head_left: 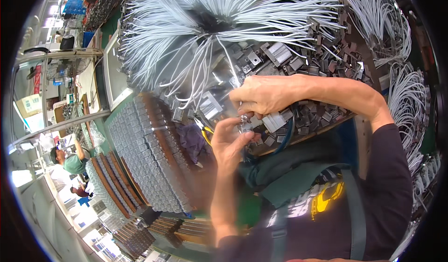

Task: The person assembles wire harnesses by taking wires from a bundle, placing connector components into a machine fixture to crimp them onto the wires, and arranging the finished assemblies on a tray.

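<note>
My left hand [227, 145] is raised with thumb and fingers pinched on a small silver metal part [244, 127]. Just beyond it, my right hand [269, 94] is bent over with its fingers curled closed. One white cable [227, 57] runs from the large bundle [280, 3] down to the fingers of my right hand, which seem to grip its end; the fingertips are partly hidden. Loose metal blocks [322, 115] lie around and under both hands. Close to my left hand is a yellow-handled tool [206, 134], possibly pliers.
Stacked rows of grey parts [144, 155] with brown boards stand at the left. More white cables [373, 19] hang at the right. A purple cloth [191, 140] lies left of my left hand. A co-worker in green [74, 159] is far left, near a fan [70, 68].
</note>
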The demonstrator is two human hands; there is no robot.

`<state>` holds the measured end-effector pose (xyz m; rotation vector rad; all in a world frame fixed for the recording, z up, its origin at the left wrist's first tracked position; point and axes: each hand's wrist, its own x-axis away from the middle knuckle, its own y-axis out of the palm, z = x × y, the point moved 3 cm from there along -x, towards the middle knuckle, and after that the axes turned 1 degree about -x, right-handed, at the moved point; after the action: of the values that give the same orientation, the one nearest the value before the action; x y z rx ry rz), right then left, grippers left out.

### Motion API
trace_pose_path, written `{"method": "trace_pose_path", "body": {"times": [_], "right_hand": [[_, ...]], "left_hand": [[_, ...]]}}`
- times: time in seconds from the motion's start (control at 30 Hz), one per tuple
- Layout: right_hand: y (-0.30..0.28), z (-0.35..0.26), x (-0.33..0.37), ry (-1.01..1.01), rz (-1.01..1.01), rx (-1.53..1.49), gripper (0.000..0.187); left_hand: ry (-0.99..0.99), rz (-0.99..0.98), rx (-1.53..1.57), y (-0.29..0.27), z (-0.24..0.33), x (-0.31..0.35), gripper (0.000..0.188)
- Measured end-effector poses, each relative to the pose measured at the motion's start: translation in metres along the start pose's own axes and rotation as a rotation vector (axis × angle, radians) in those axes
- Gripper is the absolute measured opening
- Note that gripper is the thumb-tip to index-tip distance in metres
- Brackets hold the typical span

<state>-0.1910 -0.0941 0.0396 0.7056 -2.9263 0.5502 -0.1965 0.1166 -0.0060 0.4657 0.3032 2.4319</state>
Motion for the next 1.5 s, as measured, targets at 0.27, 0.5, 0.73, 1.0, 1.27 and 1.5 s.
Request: {"method": "trace_pose_path", "body": {"times": [0.27,0.5,0.73,1.0,1.27,1.5], "right_hand": [[0.02,0.035,0.008,-0.149,0.232,0.112,0.014],[0.01,0.025,0.01,-0.018,0.137,0.051,0.043],[0.005,0.041,-0.011,-0.005,0.201,0.377,0.055],[-0.015,0.044,-0.018,-0.03,0.043,0.494,0.052],[-0.029,0.03,-0.02,0.014,0.008,0.51,0.049],[-0.031,0.045,-0.027,0.056,-0.019,0.565,0.041]], "left_hand": [[-0.016,0.195,-0.023,0.01,-0.029,-0.006,0.033],[0.011,0.181,0.022,0.008,-0.039,-0.025,0.03],[-0.18,0.326,-0.018,0.014,-0.035,-0.061,0.039],[0.015,0.31,-0.814,0.007,-0.002,-0.074,0.066],[0.298,0.314,-0.983,0.014,0.009,-0.084,0.067],[0.352,0.342,-1.07,0.019,-0.003,-0.091,0.065]]}}
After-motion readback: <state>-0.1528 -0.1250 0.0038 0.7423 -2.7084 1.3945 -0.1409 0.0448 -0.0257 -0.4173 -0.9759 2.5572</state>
